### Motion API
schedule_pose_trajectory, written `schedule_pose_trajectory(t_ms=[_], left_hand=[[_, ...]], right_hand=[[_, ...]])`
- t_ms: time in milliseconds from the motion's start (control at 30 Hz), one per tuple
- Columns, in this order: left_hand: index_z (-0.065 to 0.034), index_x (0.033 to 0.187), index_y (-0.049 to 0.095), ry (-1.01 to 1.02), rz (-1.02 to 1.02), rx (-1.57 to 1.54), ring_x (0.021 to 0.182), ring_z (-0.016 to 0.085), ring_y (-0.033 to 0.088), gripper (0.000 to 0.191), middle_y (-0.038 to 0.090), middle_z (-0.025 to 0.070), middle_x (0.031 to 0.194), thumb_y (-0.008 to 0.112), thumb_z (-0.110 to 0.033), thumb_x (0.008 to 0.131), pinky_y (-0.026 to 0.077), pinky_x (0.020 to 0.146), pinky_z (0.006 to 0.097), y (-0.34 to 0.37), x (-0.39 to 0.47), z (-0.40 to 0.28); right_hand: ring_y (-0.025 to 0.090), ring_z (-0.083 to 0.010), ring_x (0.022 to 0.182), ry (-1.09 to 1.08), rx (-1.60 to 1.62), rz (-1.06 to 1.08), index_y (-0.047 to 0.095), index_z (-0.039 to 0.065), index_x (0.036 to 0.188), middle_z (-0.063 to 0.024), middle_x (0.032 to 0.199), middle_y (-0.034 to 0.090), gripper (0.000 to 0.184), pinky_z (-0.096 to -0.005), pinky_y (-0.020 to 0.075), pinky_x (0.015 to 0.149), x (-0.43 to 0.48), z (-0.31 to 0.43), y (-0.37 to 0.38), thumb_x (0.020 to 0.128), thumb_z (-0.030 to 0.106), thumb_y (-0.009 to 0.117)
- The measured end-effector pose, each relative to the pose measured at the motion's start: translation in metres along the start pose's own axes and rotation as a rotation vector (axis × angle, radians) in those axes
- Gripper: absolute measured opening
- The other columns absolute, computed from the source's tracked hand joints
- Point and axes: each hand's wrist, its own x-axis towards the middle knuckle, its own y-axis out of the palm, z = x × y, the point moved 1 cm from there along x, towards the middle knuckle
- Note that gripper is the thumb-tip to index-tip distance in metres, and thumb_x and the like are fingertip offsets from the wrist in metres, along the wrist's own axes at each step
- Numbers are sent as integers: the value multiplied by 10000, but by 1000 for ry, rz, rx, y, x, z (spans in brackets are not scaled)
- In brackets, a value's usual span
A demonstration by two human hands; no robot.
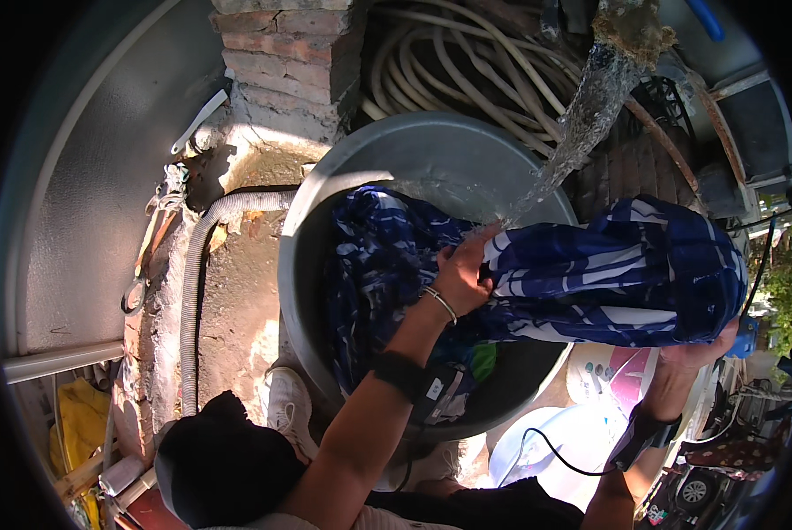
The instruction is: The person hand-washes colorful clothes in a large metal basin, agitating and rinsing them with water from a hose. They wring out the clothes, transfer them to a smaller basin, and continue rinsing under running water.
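A blue-and-white checked cloth stretches from a large grey plastic tub out over its right rim. My left hand, with a bracelet at the wrist, grips the cloth near the tub's middle. At the cloth's far right end, my right hand holds it up, its fingers partly hidden behind the fabric. A thick stream of water pours from the upper right and lands beside my left hand. More of the wet cloth lies bunched in the tub, along with something green.
A corrugated grey hose runs along the ground left of the tub. Behind it are a coiled pale hose and a brick pillar. A light-blue basin and a white-and-pink bucket stand at the lower right.
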Motion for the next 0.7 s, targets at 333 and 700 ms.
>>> schedule_pose_trajectory(t_ms=[333, 700], left_hand=[[38, 835, 655, -328, -435, -1234, 601, 72, 508, 229, 596, 3, 699, 454, -37, 757, 394, 561, 200, -104, 9, 13], [8, 1182, 513, -590, -22, 270, 1094, 364, 516, 768, 564, 204, 1155, 706, -506, 645, 441, 869, 418, -67, -6, 72]], right_hand=[[610, -238, 955, 145, -59, -70, 529, -40, 1157, -133, 1063, 625, 547, -338, 464, 906, 47, -24, 6, 613, -24, 471], [423, -356, 1216, 700, -1064, 29, 154, -57, 1406, -277, 1339, 379, 1053, -392, 342, 1015, 14, -281, -33, 706, 473, 735]])
